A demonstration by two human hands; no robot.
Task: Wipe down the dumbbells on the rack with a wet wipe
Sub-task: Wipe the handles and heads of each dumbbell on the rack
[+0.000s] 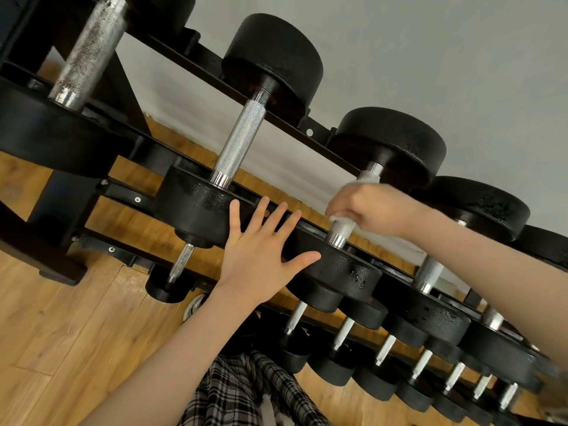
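Note:
Several black dumbbells with knurled steel handles lie on a black rack (313,130). My right hand (372,207) grips the handle of one top-tier dumbbell (341,232), with a white wet wipe (365,179) wrapped round the handle under the fingers. My left hand (261,250) is spread flat, fingers straight, against the front rail and the near black head (341,269) of that dumbbell. That head glistens with wet spots. To the left sits a larger dumbbell (239,142).
Smaller dumbbells (384,348) line the lower tier at lower right. Wooden floor (61,333) lies below, a grey wall (430,56) behind the rack. Plaid trousers (239,392) show at the bottom middle.

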